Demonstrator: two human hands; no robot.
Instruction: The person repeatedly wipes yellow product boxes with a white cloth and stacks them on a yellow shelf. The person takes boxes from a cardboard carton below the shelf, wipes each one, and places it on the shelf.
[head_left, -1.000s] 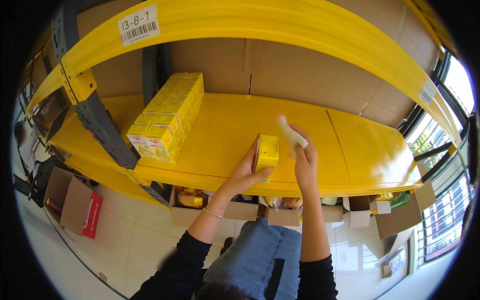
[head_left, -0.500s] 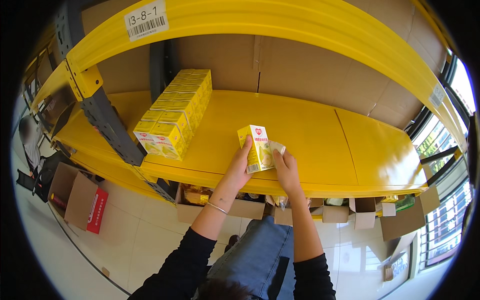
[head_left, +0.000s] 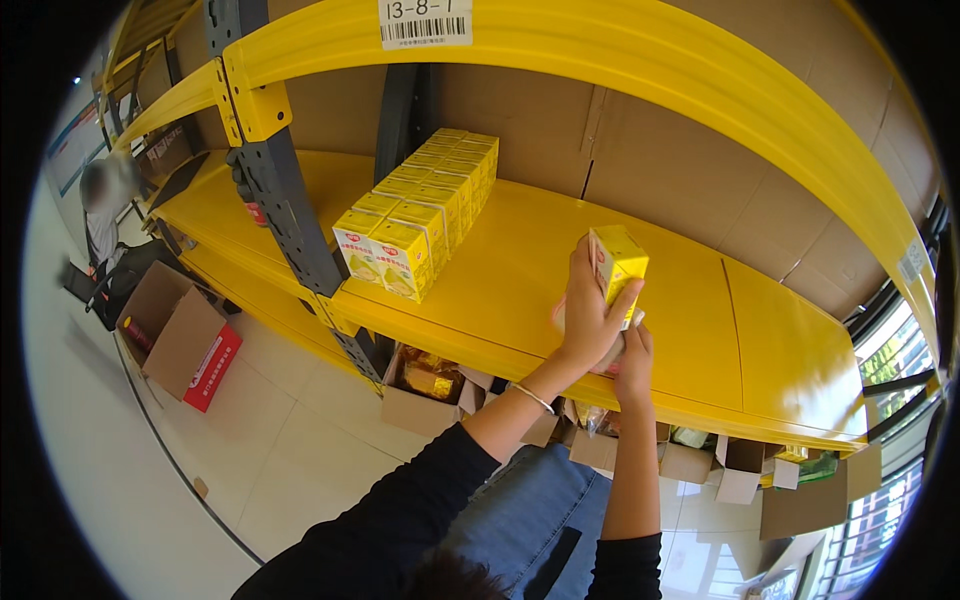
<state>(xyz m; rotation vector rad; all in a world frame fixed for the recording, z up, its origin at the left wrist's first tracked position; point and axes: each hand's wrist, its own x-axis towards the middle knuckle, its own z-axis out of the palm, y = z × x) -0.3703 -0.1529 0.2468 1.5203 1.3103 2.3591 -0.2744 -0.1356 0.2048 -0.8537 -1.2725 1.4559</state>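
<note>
My left hand (head_left: pixel 590 315) is closed around a yellow and white drink carton (head_left: pixel 622 252), which is tilted above the front part of the yellow shelf (head_left: pixel 510 270). Just below it, the closed fingers of my right hand (head_left: pixel 633 368) hold a white cloth (head_left: pixel 638 318), mostly hidden by both hands, against the carton's lower end. To the left, a block of matching drink cartons (head_left: pixel 405 245) stands in two rows running back along the shelf.
A yellow beam (head_left: pixel 600 40) crosses above the shelf, joined to a grey upright post (head_left: pixel 290 210) at left. Open cardboard boxes (head_left: pixel 425 412) sit below the shelf edge. Another cardboard box (head_left: pixel 180 330) stands on the floor at left, near a person (head_left: pixel 103 210).
My view has swung left, so the shelf and cartons appear further right. The carton in my left hand has been turned, showing its yellow end and side, and my right hand has moved beneath it.
</note>
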